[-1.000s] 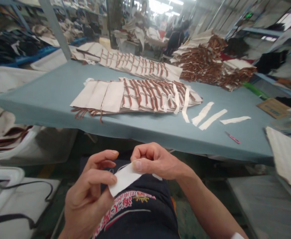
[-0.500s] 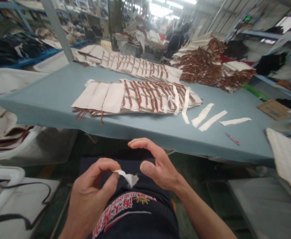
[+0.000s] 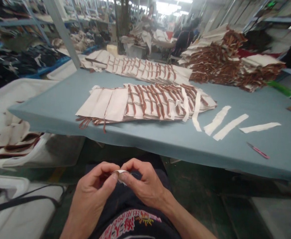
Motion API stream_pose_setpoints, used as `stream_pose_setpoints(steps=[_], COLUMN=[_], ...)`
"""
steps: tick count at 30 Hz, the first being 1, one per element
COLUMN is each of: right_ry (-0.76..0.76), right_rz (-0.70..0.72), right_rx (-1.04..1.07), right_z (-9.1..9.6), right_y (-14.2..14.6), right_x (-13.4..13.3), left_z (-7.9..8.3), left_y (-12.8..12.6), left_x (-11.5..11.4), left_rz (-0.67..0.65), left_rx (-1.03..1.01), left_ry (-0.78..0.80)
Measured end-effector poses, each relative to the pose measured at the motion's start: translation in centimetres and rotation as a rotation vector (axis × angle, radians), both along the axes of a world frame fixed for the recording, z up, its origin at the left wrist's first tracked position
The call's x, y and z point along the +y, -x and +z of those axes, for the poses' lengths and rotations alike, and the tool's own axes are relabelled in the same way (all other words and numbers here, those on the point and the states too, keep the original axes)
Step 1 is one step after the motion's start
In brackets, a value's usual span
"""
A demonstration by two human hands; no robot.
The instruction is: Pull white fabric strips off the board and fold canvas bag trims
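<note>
Gripping in the left hand (image 3: 93,186) one side of a small white strip (image 3: 121,171), just in front of the table (image 3: 145,141), pinching its other side in the right hand (image 3: 146,184), and perhaps risking a tear from over-hard pulling.

Blue-covered table (image 3: 53,99), dark green floor (image 3: 192,186), bright ceiling lights (image 3: 167,7)
</note>
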State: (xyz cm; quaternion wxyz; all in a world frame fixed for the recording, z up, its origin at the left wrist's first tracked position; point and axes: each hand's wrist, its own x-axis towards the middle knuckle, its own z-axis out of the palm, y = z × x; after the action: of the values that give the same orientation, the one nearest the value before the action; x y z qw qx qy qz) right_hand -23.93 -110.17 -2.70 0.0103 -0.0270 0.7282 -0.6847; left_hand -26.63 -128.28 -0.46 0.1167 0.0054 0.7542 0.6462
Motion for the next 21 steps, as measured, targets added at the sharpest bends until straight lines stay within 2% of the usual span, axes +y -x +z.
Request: stream_pose_setpoints(steps=[3,5,8,10,13,15,18,21], right_ry=[0.009,0.05,0.163,0.139,-0.098,-0.149,-0.202,-0.259], right_rz=[-0.038,-0.053,-0.08,-0.154,-0.383,-0.449,-0.501,-0.581], right_rx=[-0.004,0.002,-0.062,-0.124,-0.037,-0.001,0.023,0.049], right_z=[-0.5,-1.3,-3.4,-5.5,-8.6,-10.2,-12.0,-13.8], right_y=[0.8,1.4,2.5,4.0,7.4,10.0,12.8,14.0], right_x=[-0.2,-0.5,-0.2,1.2,4.5,6.8,8.6,8.6], left_z=[-0.8,-1.9,-4.2,-5.7,-7.0,-7.1,-6.4,-5.0], left_y=[1.0,1.7,3.5,6.1,12.6,18.4,27.5,35.4], left_x=[0.7,1.0,1.2,1.2,1.5,2.2,4.3,7.3], left_rz=[0.026,0.016,0.05,0.118,0.155,0.155,0.101,-0.052], left_rx=[-0.047,-0.044,0.021,0.128,0.311,0.372,0.485,0.632], left_ry=[-0.071,-0.062,-0.01,0.078,0.289,0.336,0.419,0.506])
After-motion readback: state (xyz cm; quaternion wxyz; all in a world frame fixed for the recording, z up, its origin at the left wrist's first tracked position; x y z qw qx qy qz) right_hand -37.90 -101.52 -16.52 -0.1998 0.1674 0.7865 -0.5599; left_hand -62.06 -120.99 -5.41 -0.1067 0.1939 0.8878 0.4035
